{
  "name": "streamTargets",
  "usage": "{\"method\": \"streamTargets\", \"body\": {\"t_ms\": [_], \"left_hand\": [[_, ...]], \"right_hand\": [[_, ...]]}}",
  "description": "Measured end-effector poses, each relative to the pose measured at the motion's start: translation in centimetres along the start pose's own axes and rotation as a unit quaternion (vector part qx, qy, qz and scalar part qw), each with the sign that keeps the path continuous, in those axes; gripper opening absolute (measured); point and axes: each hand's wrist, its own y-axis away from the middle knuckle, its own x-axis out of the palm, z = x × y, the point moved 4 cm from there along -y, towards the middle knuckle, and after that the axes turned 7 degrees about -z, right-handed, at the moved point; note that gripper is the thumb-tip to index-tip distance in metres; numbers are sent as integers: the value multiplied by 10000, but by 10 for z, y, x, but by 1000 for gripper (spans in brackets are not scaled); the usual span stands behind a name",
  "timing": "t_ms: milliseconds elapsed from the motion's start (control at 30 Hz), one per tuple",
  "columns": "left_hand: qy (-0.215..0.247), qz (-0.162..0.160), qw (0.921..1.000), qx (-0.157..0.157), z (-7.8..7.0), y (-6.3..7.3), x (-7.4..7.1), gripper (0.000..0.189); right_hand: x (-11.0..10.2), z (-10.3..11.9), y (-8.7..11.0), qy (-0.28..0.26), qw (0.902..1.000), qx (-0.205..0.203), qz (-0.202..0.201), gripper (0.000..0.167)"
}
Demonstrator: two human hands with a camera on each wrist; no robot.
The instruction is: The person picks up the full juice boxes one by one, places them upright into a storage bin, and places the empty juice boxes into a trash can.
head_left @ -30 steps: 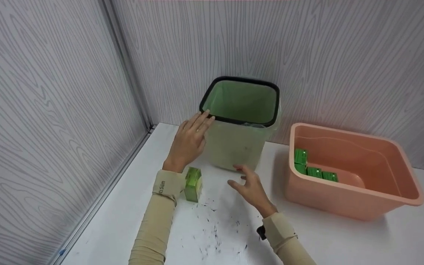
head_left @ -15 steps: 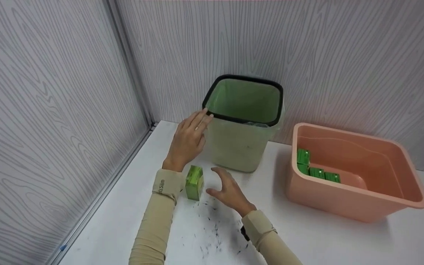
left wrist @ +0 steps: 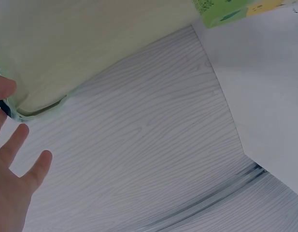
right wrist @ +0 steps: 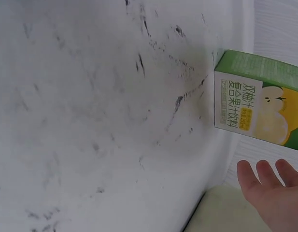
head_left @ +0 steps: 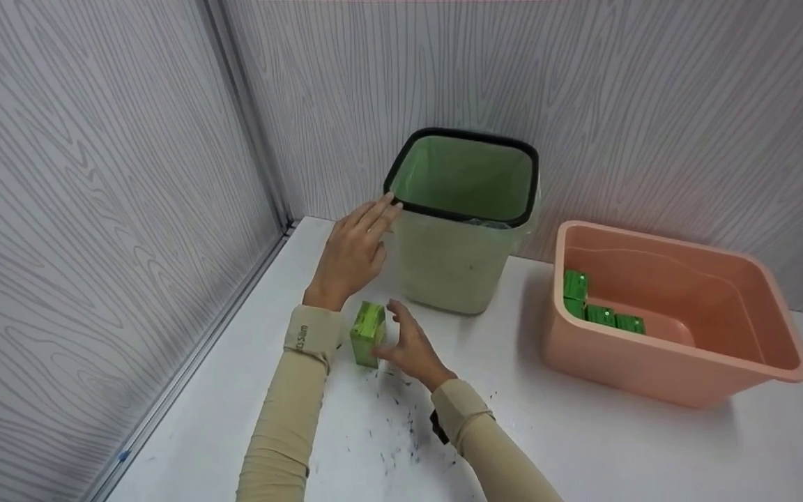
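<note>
A green juice carton (head_left: 365, 343) stands upright on the white table, its pale and yellow fruit-printed face (right wrist: 272, 116) showing in the right wrist view. My right hand (head_left: 412, 352) curves beside the carton's right side, thumb and fingers spread apart, with nothing in its grasp. Farther back, a pale green trash bin (head_left: 450, 261) with a black rim is lined with a clear bag. My left hand (head_left: 350, 252) reaches to the bin's front left corner, its fingers nearly straight and the fingertips at the rim. In the left wrist view the thumb (left wrist: 4, 88) overlaps the bin's edge.
A pink tub (head_left: 652, 362) stands to the right, with several green cartons (head_left: 600, 316) along its left and front inside. Dark scuff marks (right wrist: 177, 104) spot the table near the carton. Wood-grain panels (head_left: 401, 70) close off the back and left.
My right hand has moved left from in front of the bin to the juice carton's side. The left hand stays at the bin's rim. The view has shifted slightly.
</note>
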Motion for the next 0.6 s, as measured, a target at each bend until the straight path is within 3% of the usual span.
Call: {"method": "streamTargets", "body": {"t_ms": [267, 433, 600], "left_hand": [[104, 5, 9999, -36, -4, 1, 2, 54], [93, -126, 9999, -63, -4, 0, 4, 53], [-14, -213, 9997, -103, -3, 2, 6, 52]], "right_hand": [[4, -1, 1, 242, 9983, -303, -429, 80], [-9, -2, 2, 419, 9962, -514, -567, 74], [-26, -7, 8, 272, 9959, -445, -738, 74]]}}
